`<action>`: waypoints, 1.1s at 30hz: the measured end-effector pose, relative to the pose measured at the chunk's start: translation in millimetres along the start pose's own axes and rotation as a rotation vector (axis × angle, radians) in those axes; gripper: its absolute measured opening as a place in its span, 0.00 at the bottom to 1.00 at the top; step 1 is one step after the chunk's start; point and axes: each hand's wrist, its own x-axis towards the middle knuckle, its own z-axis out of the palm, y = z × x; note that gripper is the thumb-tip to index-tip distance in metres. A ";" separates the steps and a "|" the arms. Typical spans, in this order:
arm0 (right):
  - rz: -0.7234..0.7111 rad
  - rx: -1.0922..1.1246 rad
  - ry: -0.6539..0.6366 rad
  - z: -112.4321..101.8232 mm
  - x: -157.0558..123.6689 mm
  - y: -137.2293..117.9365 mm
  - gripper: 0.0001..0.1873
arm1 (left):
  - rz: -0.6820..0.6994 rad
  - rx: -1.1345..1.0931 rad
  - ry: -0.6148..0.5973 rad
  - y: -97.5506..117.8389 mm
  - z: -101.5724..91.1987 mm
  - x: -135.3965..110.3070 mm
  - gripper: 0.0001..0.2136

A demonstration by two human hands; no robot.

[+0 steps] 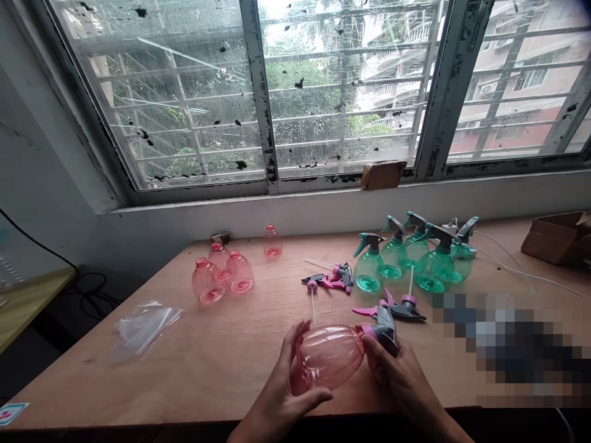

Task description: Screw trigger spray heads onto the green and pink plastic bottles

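Note:
A clear pink spray bottle lies sideways between my hands, above the table's front part. My left hand is wrapped round its base end, thumb below. At the neck, my right hand grips the grey and pink trigger sprayer head, which sits on the bottle's mouth. Just beyond lie loose sprayer heads: one with its tube pointing up, and two close together farther back. Several pink bottles without heads stand at the back left.
Several green spray bottles with heads fitted stand at the back right. Plastic bags lie on the table's left. A cardboard box and a white cable are at the right. A blurred patch covers the front right.

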 end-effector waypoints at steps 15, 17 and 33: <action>-0.040 -0.064 -0.006 -1.9 -1.1 1.2 0.30 | -0.110 -0.024 0.006 12.1 -1.7 1.0 0.36; -0.047 -0.053 0.006 -1.8 -0.6 0.4 0.30 | -0.116 -0.038 -0.011 6.6 -0.9 1.5 0.41; -0.029 0.005 -0.007 -1.5 -0.2 2.7 0.29 | -0.166 -0.039 0.016 10.7 -1.6 2.5 0.39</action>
